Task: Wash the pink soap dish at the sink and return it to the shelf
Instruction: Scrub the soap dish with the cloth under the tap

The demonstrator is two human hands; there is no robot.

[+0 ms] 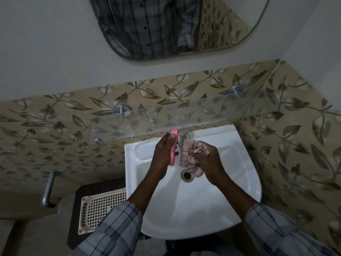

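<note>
My left hand [162, 154] grips the pink soap dish [173, 147], held on edge over the white sink [245, 182], just below the tap [185, 134]. My right hand [210, 161] clutches a pale pink ruffled cloth [190, 159], which hangs right beside the dish and over the drain [187, 175]. A clear glass shelf [193, 115] on two metal brackets juts from the leaf-patterned tiled wall above the sink; its front edge covers the top of the dish and tap.
A mirror [184, 24] hangs on the wall above the shelf. A cream perforated plastic basket [99, 209] lies on a dark stand left of the sink. A metal pipe [48, 187] sticks out at lower left.
</note>
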